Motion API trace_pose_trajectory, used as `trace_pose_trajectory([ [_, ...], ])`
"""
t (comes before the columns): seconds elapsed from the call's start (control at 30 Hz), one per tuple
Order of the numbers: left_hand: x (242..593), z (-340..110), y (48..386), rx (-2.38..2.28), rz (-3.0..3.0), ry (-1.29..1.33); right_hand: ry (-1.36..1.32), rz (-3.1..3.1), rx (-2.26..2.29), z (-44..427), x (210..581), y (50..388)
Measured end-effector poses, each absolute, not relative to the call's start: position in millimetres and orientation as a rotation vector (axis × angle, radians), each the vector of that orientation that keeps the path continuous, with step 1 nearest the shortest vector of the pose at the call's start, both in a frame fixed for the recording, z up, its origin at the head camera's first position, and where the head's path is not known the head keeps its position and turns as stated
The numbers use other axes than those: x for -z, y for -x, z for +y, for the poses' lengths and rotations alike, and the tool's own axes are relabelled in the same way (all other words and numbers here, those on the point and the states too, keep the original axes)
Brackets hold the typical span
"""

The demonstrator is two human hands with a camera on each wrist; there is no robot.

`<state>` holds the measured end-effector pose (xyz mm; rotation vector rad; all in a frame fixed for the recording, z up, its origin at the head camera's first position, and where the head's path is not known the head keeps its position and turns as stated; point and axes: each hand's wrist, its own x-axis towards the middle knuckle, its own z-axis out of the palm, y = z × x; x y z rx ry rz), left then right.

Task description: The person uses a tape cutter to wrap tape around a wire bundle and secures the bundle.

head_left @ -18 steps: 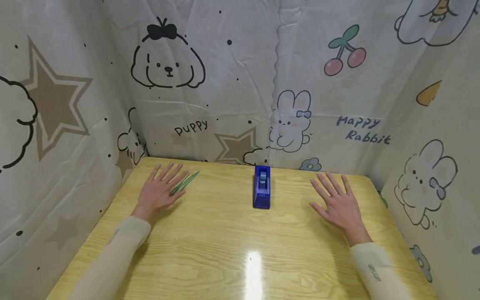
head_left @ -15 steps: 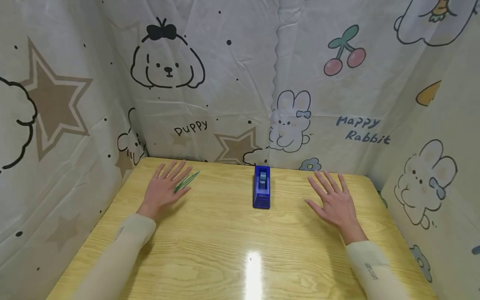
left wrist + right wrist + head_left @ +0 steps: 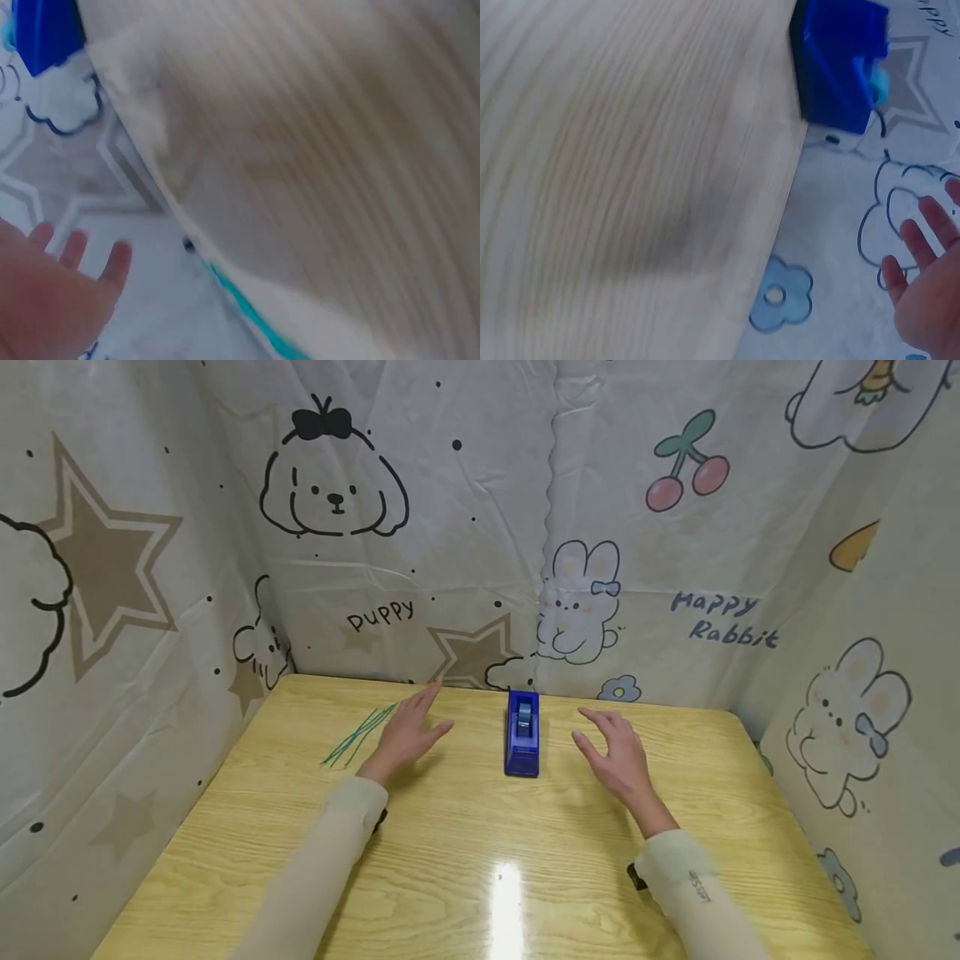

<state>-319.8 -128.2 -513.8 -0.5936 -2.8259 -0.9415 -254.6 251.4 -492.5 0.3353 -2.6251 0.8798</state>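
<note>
The blue tape dispenser [image 3: 522, 754], a tape roll [image 3: 524, 716] seated in it, stood just right of the frame's centre. The left hand [image 3: 405, 735] and right hand [image 3: 619, 755] flanked it, both apart from it, thumbs spread from their fingers. Thin green strands [image 3: 358, 735] lay centre-left on the wood-grain table [image 3: 442, 868]; cartoon-printed curtains [image 3: 480, 477] filled the upper frame.
</note>
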Motion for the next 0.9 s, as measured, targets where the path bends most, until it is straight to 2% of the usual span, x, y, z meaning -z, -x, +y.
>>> trace_pose_trajectory([
  [0.37,530.6,-63.0,334.8,1.558,-2.784,0.633,-0.215,-2.626,-1.374,218.5,509.2,268.2],
  [0.9,529.2,-24.6,340.4,1.963,-2.725,0.502,-0.065,-2.635,-1.619,194.0,524.2,277.9],
])
